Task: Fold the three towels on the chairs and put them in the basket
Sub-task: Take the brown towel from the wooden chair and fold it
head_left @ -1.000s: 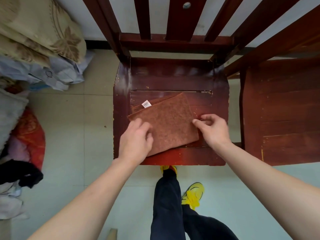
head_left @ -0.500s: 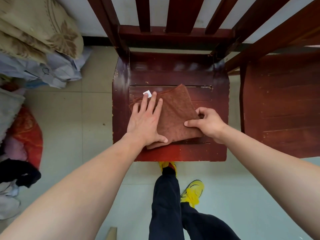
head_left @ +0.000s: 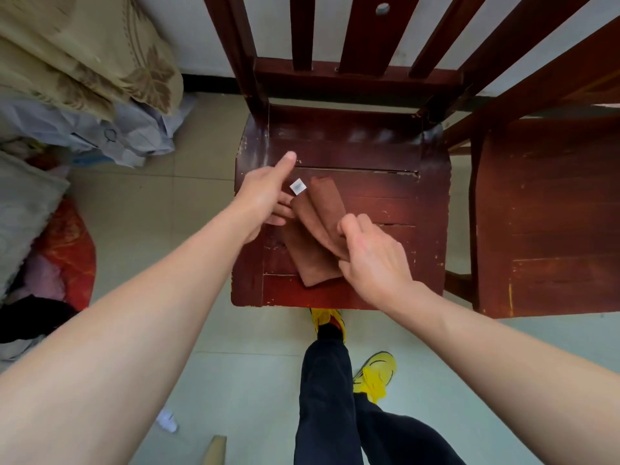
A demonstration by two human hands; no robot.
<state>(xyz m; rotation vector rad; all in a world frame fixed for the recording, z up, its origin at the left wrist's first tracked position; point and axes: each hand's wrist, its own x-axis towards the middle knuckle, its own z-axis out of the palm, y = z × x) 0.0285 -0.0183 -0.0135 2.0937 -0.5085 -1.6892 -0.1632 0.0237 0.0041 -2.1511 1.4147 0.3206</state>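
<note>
Towel (head_left: 313, 253) on worn chair (head_left: 369, 152), tiled floor (head_left: 151, 213)

bare forearms (head_left: 151, 330), dark trousers (head_left: 327, 397), bright yellow shoes (head_left: 377, 370) w/ black trim.

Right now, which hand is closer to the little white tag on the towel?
Left. The left hand sits just beside the white tag, on its left. The right hand pinches the brown towel lower down, away from the tag.
</note>
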